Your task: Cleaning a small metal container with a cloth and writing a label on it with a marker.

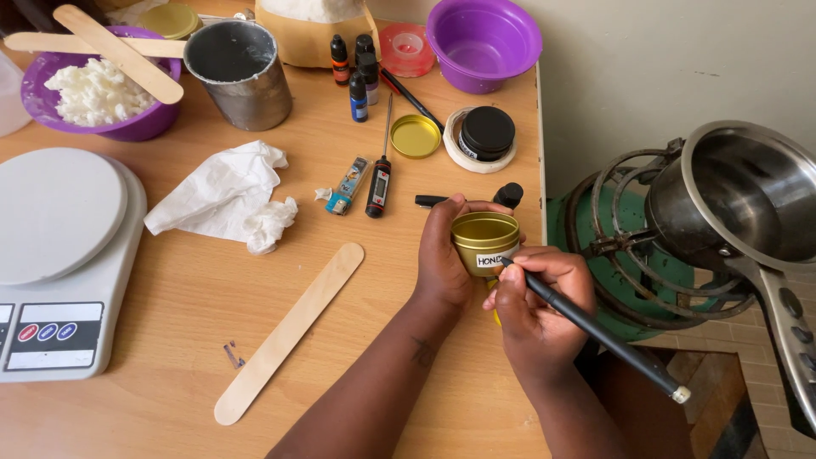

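Looking down from the head camera, I see my left hand (442, 255) wrapped around a small gold tin (485, 240), fingers clamped on its far side, so most of the tin's wall is hidden behind the palm. My right hand (535, 310) pinches a black pen (595, 331), fingers closed tight on the barrel, with the tip touching a white label (493, 260) on the tin's near face. Lettering on the label is partly covered by the pen tip. The tin sits near the table's right edge, at about four o'clock from the table's middle.

Both my forearms run off the bottom edge of the view. At nine o'clock a white kitchen scale (59, 255) is cut off by the left edge. At eleven o'clock a purple bowl (127, 123) holds white flakes, with two wooden sticks across it hiding part of the contents. A metal cup (242, 76) stands beside it; its inside is too dark to read. Something tan at twelve o'clock is cropped by the top edge and I cannot identify it.

Everything rests on a wooden table (170, 323) of pale, warm grain, which also carries a crumpled tissue (225, 195) and a long flat wooden stick (285, 336). Beyond the table's right edge, at three o'clock, a steel saucepan (748, 195) sits on a green burner (629, 280) against a plain greyish wall.
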